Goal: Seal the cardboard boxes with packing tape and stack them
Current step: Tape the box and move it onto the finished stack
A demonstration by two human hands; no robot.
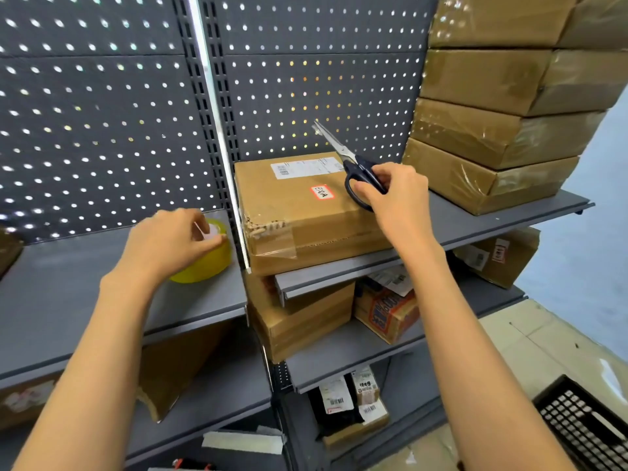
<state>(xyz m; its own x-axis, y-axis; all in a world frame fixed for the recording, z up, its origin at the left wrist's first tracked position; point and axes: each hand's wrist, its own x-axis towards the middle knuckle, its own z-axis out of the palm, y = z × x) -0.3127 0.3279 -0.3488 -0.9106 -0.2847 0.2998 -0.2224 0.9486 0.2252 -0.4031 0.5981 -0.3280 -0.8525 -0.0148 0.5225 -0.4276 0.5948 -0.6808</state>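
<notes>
Your right hand had its fingers curled through the scissors, blades up and nearly closed; your left hand pinched the tape roll on the shelf. The box sat between them, just beside the roll. Reaching across with those points raised risked gouging cardboard, and the loose roll could slide.

I stood in a stockroom or parcel depot: grey metal shelves with pegboard backing, stacked taped cartons, labelled parcels, plastic crate on the floor.
</notes>
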